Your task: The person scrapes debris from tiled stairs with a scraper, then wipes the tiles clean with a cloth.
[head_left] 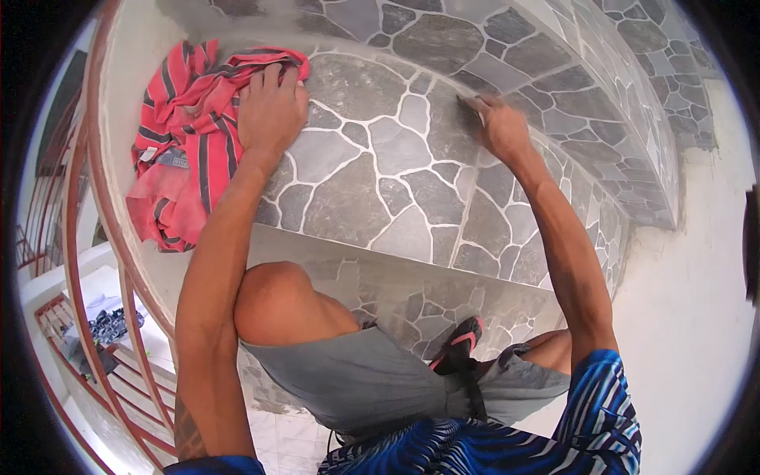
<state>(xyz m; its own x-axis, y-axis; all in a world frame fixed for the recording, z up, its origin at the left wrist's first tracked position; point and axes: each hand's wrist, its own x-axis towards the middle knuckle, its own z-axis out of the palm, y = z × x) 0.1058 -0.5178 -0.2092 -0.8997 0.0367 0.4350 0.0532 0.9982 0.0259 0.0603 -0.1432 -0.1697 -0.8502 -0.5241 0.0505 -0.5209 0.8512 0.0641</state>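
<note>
My left hand is at the right end of a crumpled red cloth with dark stripes. Its fingers are bent into the fabric, and the fingertips are partly hidden there. Beneath both hands lies a step tread covered in grey stone-pattern tile with pale joint lines. My right hand is on the right part of this tread, near the riser behind it. Its fingers are pressed together, and a small dark tip shows at them; what it belongs to cannot be made out.
A brown metal railing runs along the left, with a lower area visible through it. More stone-pattern steps rise behind, and a white wall stands at the right. My knee and a sandalled foot are below the tread.
</note>
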